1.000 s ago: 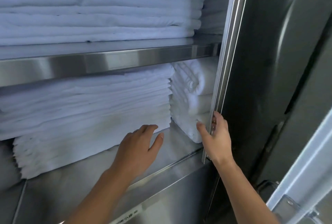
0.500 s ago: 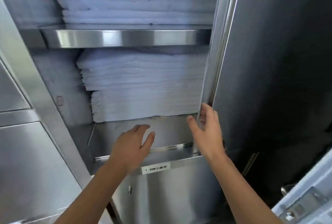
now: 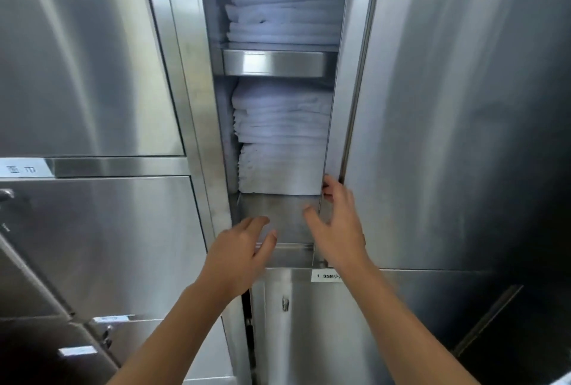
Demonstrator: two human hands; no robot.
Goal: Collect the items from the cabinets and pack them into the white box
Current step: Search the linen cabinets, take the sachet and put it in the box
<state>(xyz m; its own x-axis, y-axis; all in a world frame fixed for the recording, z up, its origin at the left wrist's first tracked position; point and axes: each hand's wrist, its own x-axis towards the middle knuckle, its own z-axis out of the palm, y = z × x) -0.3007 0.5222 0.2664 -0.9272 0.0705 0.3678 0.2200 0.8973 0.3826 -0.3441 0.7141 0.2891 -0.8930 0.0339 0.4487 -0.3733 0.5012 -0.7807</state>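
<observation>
A narrow gap in the steel cabinet shows folded white linens (image 3: pixel 281 137) stacked on the lower shelf (image 3: pixel 278 217). More folded linens (image 3: pixel 284 13) lie above the upper shelf (image 3: pixel 272 63). My right hand (image 3: pixel 340 230) grips the left edge of the sliding cabinet door (image 3: pixel 463 106), fingers curled round the edge and thumb on the inner side. In front of the lower shelf's lip, my left hand (image 3: pixel 241 254) hovers with spread fingers and holds nothing. The white box is not in view.
Closed steel doors (image 3: pixel 92 60) fill the left side, with a latch (image 3: pixel 6 194) at the far left edge. A small white label (image 3: pixel 327 276) sits on the panel under the opening. Another steel panel (image 3: pixel 309 323) lies below.
The door has slid left with my right hand on its edge, so the opening is much narrower. The view has pulled back. My left hand has drawn out of the shelf.
</observation>
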